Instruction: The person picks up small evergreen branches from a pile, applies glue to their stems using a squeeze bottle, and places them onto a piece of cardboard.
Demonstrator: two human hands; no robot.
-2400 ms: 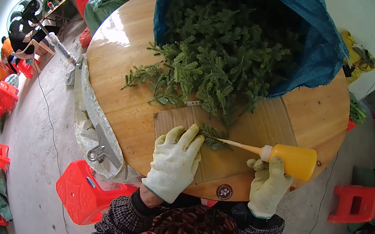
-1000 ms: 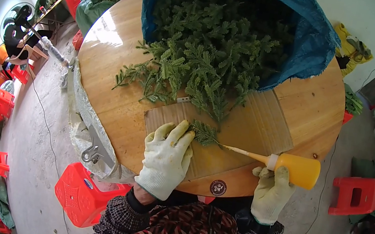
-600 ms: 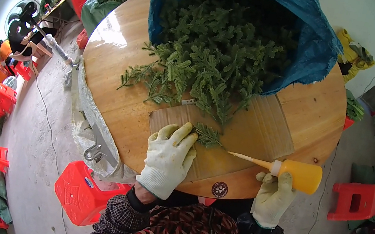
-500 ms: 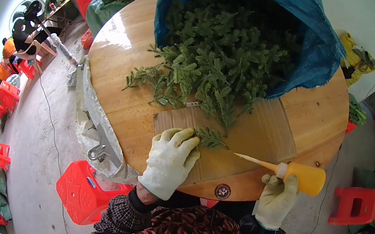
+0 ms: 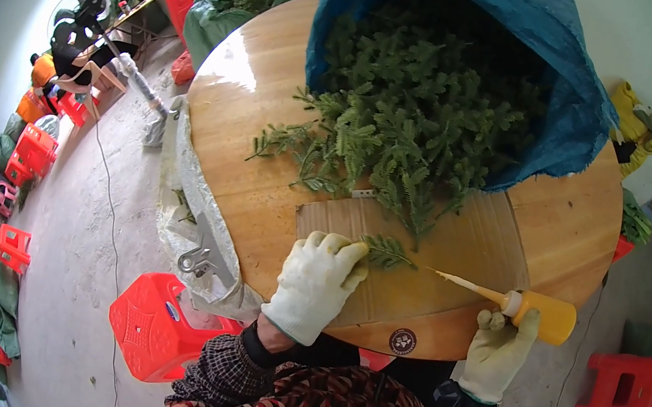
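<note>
The nozzle of the squeeze bottle has just drawn off: a little earlier its tip lay over the sprig and then at the stem end, and now it stands apart, just to the right of that end. This suggests that work with the nozzle on the sprig has paused, leaving the stem end uncovered. The right hand (image 5: 499, 352), in a cream knitted work glove, grasps the yellow plastic squeeze bottle with a long tapered nozzle (image 5: 547, 318) near its neck, the bottle lying almost level and the nozzle aimed left. The left hand (image 5: 313, 284), in a matching off-white knitted glove, has its curled fingers at the leafy left tip of the small flat green fir sprig (image 5: 389, 253); whether it pinches that tip or only presses it down cannot be told. The sprig reaches rightward from those fingers, its bare stem toward the nozzle, above the brown corrugated cardboard sheet (image 5: 468, 237) on the round varnished wooden table (image 5: 255, 112). Beyond it, a heap of dark green fir branches (image 5: 423, 120) spills from the open blue woven sack (image 5: 577, 117).
</note>
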